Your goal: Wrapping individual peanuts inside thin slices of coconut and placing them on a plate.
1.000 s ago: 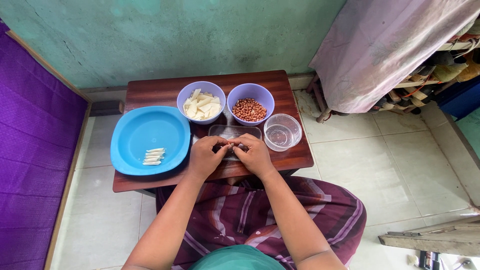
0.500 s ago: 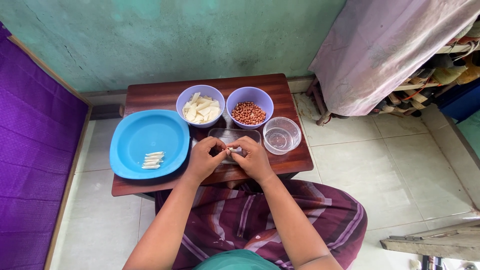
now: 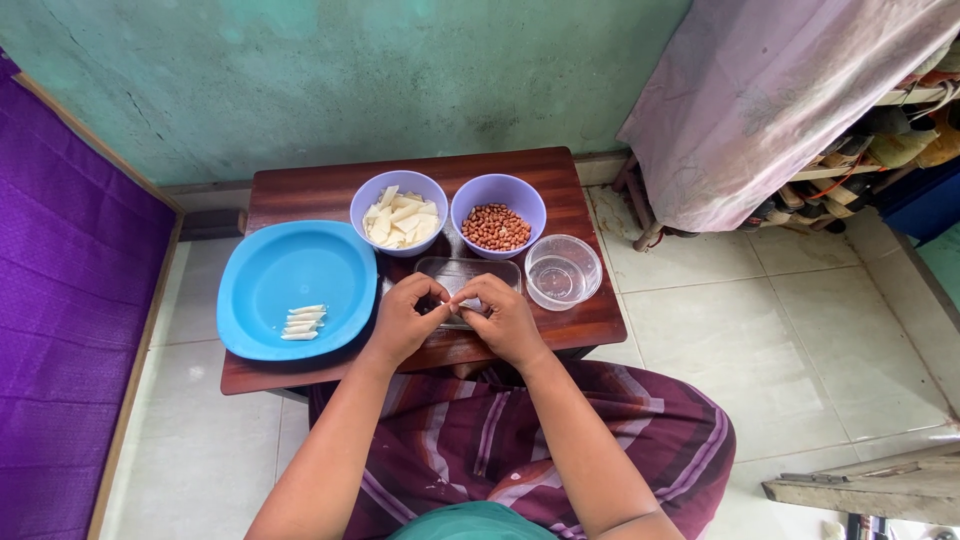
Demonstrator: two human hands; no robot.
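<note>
My left hand [image 3: 403, 322] and my right hand [image 3: 505, 320] meet fingertip to fingertip over the front of a small wooden table [image 3: 590, 318]. Together they pinch a small pale wrapper piece [image 3: 468, 301] above a clear rectangular tray [image 3: 468, 272]. To the left lies a blue plate [image 3: 290, 270] holding several rolled white pieces [image 3: 303, 321]. Behind the hands stand a purple bowl of white wrapper pieces [image 3: 400, 212] and a purple bowl of peanuts [image 3: 497, 224]. A clear round bowl of water [image 3: 562, 271] stands at the right.
A green wall rises behind the table. A purple mat [image 3: 60, 320] covers the floor at the left. A cloth-draped shelf [image 3: 780, 100] with cluttered items stands at the right, and pale floor tiles lie beside it. My striped cloth-covered lap [image 3: 500, 450] is below.
Both hands stay together at the table's front. The fingers have shifted slightly around the small pale piece. Nothing else on the table has moved.
</note>
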